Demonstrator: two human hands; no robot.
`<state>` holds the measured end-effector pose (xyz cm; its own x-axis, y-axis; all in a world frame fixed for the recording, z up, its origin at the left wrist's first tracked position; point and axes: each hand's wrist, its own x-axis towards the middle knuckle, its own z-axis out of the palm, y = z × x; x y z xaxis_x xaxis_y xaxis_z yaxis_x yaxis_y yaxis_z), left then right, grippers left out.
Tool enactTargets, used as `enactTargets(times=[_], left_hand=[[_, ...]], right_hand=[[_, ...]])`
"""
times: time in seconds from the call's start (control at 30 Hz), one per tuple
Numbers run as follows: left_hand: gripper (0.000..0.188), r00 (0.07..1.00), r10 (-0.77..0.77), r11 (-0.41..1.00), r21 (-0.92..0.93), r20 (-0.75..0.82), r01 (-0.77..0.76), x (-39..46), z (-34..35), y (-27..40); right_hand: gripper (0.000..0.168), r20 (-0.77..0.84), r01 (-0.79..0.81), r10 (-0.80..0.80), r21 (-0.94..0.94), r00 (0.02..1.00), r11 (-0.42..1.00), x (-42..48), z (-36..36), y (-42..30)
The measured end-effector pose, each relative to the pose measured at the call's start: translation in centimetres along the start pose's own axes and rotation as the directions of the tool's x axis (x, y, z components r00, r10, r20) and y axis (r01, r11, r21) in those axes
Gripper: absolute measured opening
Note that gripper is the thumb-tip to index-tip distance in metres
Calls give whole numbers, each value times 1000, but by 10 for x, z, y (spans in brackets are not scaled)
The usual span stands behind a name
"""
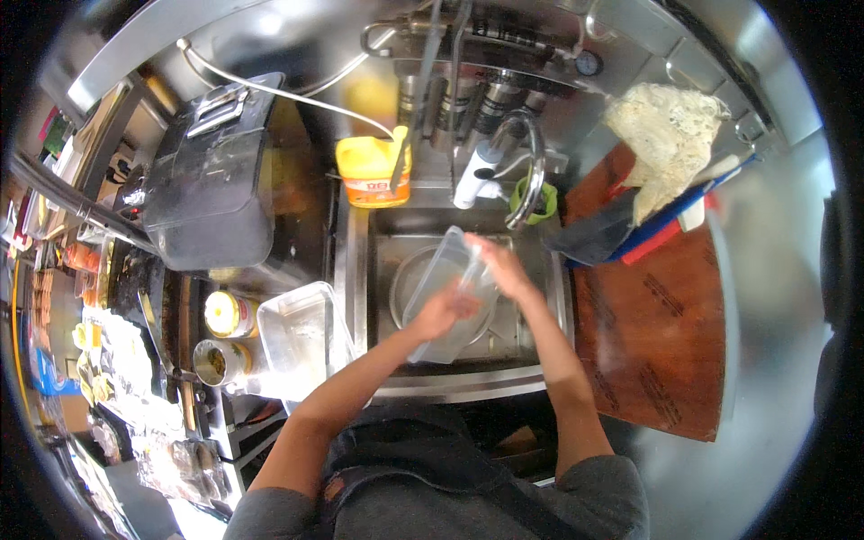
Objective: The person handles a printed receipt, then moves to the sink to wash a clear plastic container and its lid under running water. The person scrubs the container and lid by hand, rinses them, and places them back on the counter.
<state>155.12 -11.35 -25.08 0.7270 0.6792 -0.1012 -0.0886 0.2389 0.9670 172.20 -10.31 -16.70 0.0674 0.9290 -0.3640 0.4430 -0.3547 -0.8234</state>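
Note:
Over a stainless-steel sink (pixel 359 270), a clear plastic container (pixel 426 283) is tilted between my hands. My right hand (pixel 501 266) grips its far end near the rim. My left hand (pixel 445 314) lies across the container's middle, blurred; whether its fingers close on the plastic cannot be made out. Something whitish and translucent shows between the hands, too blurred to name. Beneath the container, a large round rim (pixel 397 297) is visible in the basin. A curved metal faucet (pixel 538 169) with a white body (pixel 476 177) stands at the sink's back.
A yellow jug (pixel 372 172) stands behind the sink, beside a green holder (pixel 548 206). Left are a black lidded bin (pixel 209 175), a rectangular translucent tub (pixel 297 314) and two jars (pixel 229 314). A brown board (pixel 651 324), coloured cutting boards (pixel 651 246) and a crumpled cloth (pixel 668 131) occupy the right.

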Motion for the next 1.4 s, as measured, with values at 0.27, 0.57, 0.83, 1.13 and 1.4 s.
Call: enactTargets(times=[0.27,0.57,0.83,1.13,1.4], left_hand=[[25,985,15,992,127,-174,7,17,25,60],[20,998,-60,998,-20,-8,60,6,29,69],[17,942,-11,849,495,-334,185,14,25,89],[28,971,-1,961,267,-239,66,-50,12,98],[37,897,23,994,108,-442,28,-55,-18,89]], right_hand=[[54,-182,213,-315,-429,931,878,-10,1,29],[44,-255,80,-11,261,967,962,18,-19,94],[55,-100,82,-90,-82,991,993,-18,26,22],[46,28,24,-30,188,999,982,61,24,142],[32,-220,202,15,920,975,337,57,42,140]])
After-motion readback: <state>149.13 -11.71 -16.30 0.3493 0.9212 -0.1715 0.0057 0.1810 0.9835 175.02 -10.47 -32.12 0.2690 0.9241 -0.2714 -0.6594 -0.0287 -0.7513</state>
